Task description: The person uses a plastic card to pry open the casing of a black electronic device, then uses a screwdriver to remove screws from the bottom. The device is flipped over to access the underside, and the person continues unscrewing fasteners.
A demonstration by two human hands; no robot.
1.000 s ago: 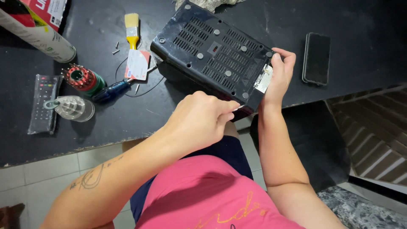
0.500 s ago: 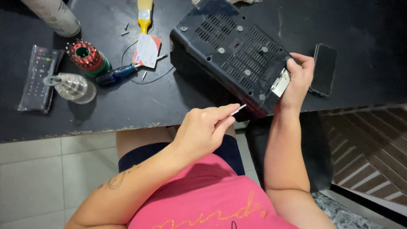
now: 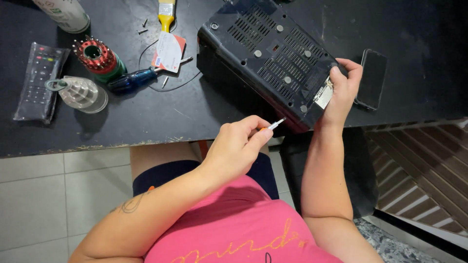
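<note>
In the head view, a black electronics box (image 3: 270,58) lies underside up on the dark bench (image 3: 146,122), its vented bottom panel facing the camera and one corner reaching the bench's near edge. The right hand (image 3: 341,92) grips that near corner, thumb and fingers wrapped around it beside a small pale label, closed on the box. The left hand (image 3: 239,146) is off the near edge, just below the box, its fingers pinched shut around a small screwdriver (image 3: 273,125) whose metal tip points toward the box's lower side without touching it.

Just beside the right hand, toward the right end of the bench, lies a dark phone (image 3: 371,79), face up. Toward the left end sit a remote control (image 3: 38,80), a clear faceted bottle (image 3: 80,93) lying on its side, and a red and green bit holder (image 3: 97,57). A blue-handled screwdriver (image 3: 134,79) lies next to them, with a white card (image 3: 168,51) and a thin black wire beside it. A yellow-handled brush (image 3: 166,12) and a few loose screws (image 3: 143,27) lie near the far edge, with a spray can (image 3: 63,13) at the far left corner.
</note>
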